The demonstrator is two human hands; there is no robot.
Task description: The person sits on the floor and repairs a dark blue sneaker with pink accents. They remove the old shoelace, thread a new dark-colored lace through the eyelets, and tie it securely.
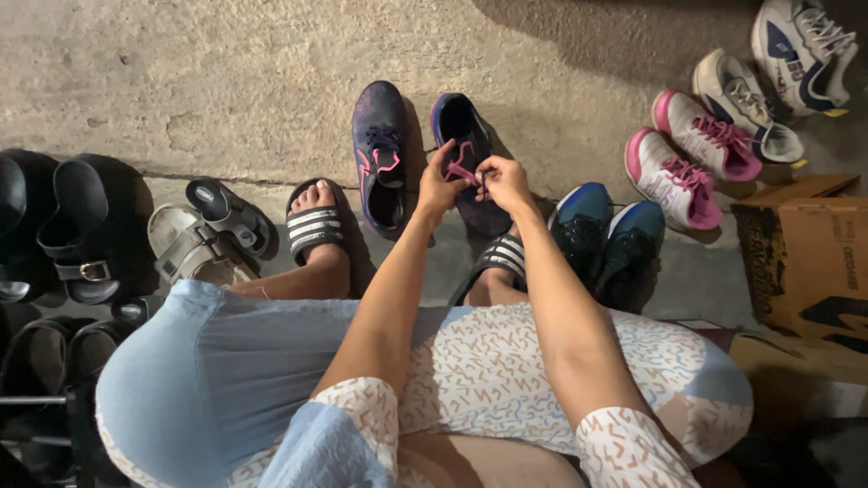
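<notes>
Two dark navy sneakers with pink laces stand side by side on the concrete floor. My left hand (439, 185) and my right hand (504, 181) both pinch the pink laces (463, 170) of the right-hand sneaker (463, 136), fingers closed on them over its tongue. The left-hand sneaker (380, 145) sits untouched beside my left hand. My feet in black striped slides (315, 230) rest just below the sneakers.
Black and blue sneakers (608, 237) lie right of my right arm. White and pink sneakers (692, 149), white sneakers (787, 63), and cardboard boxes (805, 253) sit at the right. Sandals (212, 230) and black shoes (72, 226) crowd the left.
</notes>
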